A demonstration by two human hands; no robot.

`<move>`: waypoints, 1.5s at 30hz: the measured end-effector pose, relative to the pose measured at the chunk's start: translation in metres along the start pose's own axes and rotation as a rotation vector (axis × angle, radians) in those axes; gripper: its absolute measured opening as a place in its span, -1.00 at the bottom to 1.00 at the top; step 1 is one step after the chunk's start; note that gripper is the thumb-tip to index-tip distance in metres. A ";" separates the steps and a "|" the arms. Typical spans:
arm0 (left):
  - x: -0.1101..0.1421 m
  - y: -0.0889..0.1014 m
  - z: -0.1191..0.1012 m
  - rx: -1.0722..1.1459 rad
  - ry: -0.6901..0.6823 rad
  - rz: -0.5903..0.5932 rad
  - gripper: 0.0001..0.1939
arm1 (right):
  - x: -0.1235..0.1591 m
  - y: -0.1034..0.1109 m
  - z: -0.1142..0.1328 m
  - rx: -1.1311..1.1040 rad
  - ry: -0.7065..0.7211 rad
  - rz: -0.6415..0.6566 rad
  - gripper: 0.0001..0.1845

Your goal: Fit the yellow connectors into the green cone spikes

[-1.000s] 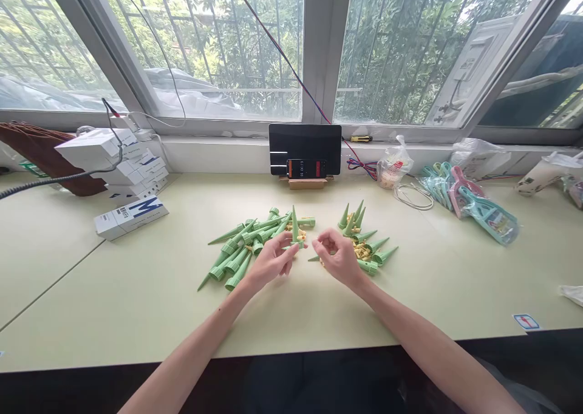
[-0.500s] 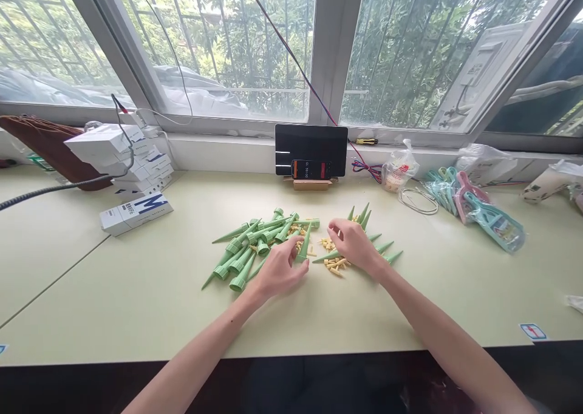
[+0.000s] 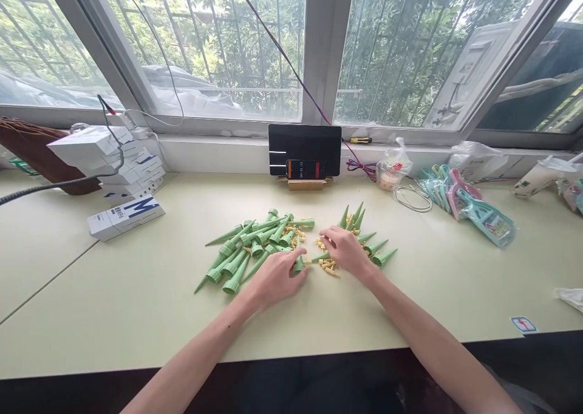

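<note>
My left hand (image 3: 277,273) is closed around a green watering spike (image 3: 299,264), its ribbed cap end tipped toward me and low over the table. Beside that hand lies a pile of similar green spikes (image 3: 237,259), with small yellow pegs (image 3: 298,235) among them. My right hand (image 3: 345,251) is above a second heap of yellow pegs (image 3: 328,267), thumb and fingers pinched together. Whatever sits in that pinch is too small to make out. Several more green spikes (image 3: 380,257) lie around and behind the right hand.
A phone (image 3: 303,169) with a running timer leans on a black tablet (image 3: 305,147) at the window. White boxes (image 3: 125,217) stand at the left. Bagged plastic clips (image 3: 485,217), a coiled cable (image 3: 412,199) and a plastic bag (image 3: 392,165) lie at the right.
The green spike in my left hand has turned from upright, point up, to tilted with its cap toward me. My right hand has moved slightly down, staying pinched. The whole view has shifted a little.
</note>
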State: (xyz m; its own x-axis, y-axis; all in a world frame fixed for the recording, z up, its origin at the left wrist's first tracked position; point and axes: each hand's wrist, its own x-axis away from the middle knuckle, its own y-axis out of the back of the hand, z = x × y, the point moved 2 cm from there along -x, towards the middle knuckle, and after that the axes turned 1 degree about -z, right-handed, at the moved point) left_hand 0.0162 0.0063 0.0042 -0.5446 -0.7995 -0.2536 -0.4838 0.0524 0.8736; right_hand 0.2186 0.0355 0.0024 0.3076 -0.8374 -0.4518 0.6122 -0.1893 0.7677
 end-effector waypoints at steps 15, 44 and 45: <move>-0.003 0.004 0.005 -0.149 -0.095 -0.125 -0.71 | -0.006 -0.012 -0.002 0.032 0.112 0.025 -0.83; -0.005 0.003 0.004 0.078 -0.099 -0.256 -0.67 | -0.004 -0.021 0.004 0.094 0.061 0.066 -0.82; -0.005 0.003 0.004 0.079 -0.097 -0.255 -0.67 | -0.004 -0.021 0.004 0.088 0.058 0.063 -0.81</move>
State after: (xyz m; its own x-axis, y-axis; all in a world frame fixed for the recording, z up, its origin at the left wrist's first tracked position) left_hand 0.0141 0.0127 0.0064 -0.4593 -0.7322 -0.5030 -0.6637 -0.0935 0.7421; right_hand 0.2016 0.0407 -0.0098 0.3868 -0.8184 -0.4249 0.5247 -0.1835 0.8313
